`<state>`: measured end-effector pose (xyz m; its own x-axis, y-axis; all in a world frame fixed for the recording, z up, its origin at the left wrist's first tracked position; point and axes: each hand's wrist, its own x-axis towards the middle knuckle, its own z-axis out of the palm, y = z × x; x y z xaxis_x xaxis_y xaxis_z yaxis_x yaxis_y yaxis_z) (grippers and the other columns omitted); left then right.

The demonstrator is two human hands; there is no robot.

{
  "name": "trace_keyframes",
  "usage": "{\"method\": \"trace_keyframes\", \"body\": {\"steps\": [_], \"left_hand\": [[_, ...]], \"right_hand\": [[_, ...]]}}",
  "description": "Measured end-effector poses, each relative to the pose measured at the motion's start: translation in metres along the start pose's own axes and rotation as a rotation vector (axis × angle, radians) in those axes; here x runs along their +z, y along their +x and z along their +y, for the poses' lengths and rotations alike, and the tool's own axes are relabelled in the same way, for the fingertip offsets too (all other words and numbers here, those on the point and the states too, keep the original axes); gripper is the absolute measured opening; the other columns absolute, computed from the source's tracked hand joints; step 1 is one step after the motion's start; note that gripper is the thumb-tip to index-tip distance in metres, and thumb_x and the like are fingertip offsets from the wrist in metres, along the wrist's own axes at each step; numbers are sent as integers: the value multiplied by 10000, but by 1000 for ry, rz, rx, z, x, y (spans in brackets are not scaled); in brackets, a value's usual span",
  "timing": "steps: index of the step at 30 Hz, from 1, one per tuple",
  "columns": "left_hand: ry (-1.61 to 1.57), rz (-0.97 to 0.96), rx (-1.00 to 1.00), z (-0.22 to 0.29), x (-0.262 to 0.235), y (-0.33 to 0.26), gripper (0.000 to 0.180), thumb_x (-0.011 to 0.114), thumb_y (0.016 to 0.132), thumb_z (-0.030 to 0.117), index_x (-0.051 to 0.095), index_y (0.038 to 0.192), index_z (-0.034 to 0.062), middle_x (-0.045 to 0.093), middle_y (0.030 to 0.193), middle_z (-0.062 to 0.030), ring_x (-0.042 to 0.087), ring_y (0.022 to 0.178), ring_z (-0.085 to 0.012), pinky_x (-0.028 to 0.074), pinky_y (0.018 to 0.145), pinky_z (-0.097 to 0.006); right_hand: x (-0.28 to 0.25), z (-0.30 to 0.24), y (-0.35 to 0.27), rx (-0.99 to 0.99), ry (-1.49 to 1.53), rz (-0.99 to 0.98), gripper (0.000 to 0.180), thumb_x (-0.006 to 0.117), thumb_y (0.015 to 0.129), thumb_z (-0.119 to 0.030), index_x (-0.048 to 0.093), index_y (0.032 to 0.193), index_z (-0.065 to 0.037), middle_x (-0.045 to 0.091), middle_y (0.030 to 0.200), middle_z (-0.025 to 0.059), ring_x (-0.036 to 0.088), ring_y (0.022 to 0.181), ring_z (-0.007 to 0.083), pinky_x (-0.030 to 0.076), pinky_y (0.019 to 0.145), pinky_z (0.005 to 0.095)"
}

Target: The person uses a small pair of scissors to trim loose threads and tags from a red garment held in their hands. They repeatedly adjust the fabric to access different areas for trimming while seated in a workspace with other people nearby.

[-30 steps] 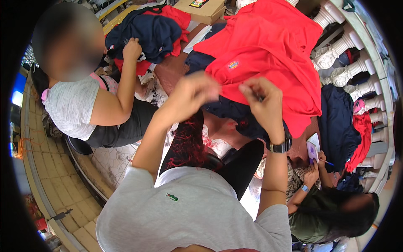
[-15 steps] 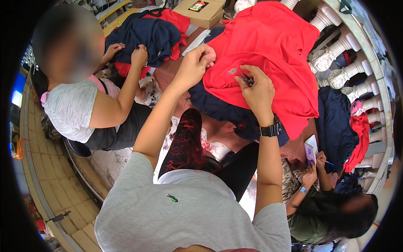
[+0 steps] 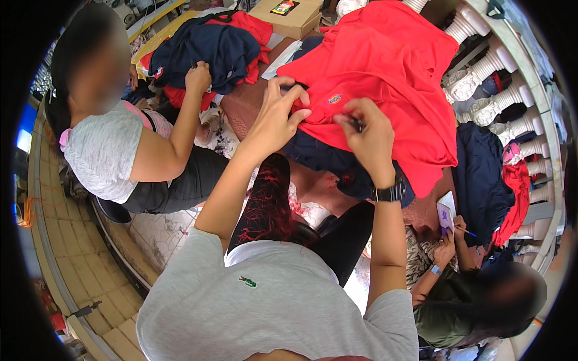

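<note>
A red garment (image 3: 391, 66) with a small embroidered patch (image 3: 335, 99) is spread in front of me over dark navy cloth (image 3: 316, 150). My left hand (image 3: 280, 114) is at the garment's left edge, thumb and fingers curved apart with a gap between them; I see nothing held in it. My right hand (image 3: 370, 135), slightly blurred, is closed around small dark thread snips (image 3: 356, 124) just right of and below the patch. The fingers partly hide the snips.
To the left, a co-worker's hand (image 3: 197, 78) rests on a navy and red garment pile (image 3: 208, 51). A cardboard box (image 3: 286, 17) stands at the back. White balusters (image 3: 475, 69) line the right side, near navy clothing (image 3: 481, 174). At lower right, another person holds a notebook (image 3: 445, 212) and pen.
My left hand has opened from a pinch and shifted slightly down. My right hand has tilted over the snips. The garment's front fold has flattened, and the left co-worker's far hand has drawn back.
</note>
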<state>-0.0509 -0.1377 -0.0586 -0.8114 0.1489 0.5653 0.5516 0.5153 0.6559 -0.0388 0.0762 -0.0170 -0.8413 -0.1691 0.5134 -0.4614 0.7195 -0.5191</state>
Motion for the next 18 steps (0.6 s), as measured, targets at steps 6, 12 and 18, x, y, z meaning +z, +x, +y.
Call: {"method": "trace_keyframes", "body": {"steps": [6,12,18], "left_hand": [[-267,-236,-192,-6,-5,-6,439,596,869,-120,628,1267,63,522,1194,-70,568,1031,-128,491,801,-271],[-831,-23,-245,1,9,-26,625,553,842,-193,458,1430,-3,418,1398,-55,594,1017,-108,491,809,-228],[-1197,3,-367,11,12,-29,785,551,822,-200,294,1535,0,347,1502,-94,622,984,-130,528,848,-265]], "right_hand": [[19,-9,-51,-7,-114,-46,250,780,789,-102,665,1011,-101,601,944,71,668,731,315,508,596,411],[38,-9,-63,26,243,137,264,782,799,-36,657,1031,-54,642,948,98,663,715,281,493,590,369],[47,-29,-62,180,351,143,180,778,833,-19,659,968,-5,631,883,102,580,628,192,438,561,307]]}}
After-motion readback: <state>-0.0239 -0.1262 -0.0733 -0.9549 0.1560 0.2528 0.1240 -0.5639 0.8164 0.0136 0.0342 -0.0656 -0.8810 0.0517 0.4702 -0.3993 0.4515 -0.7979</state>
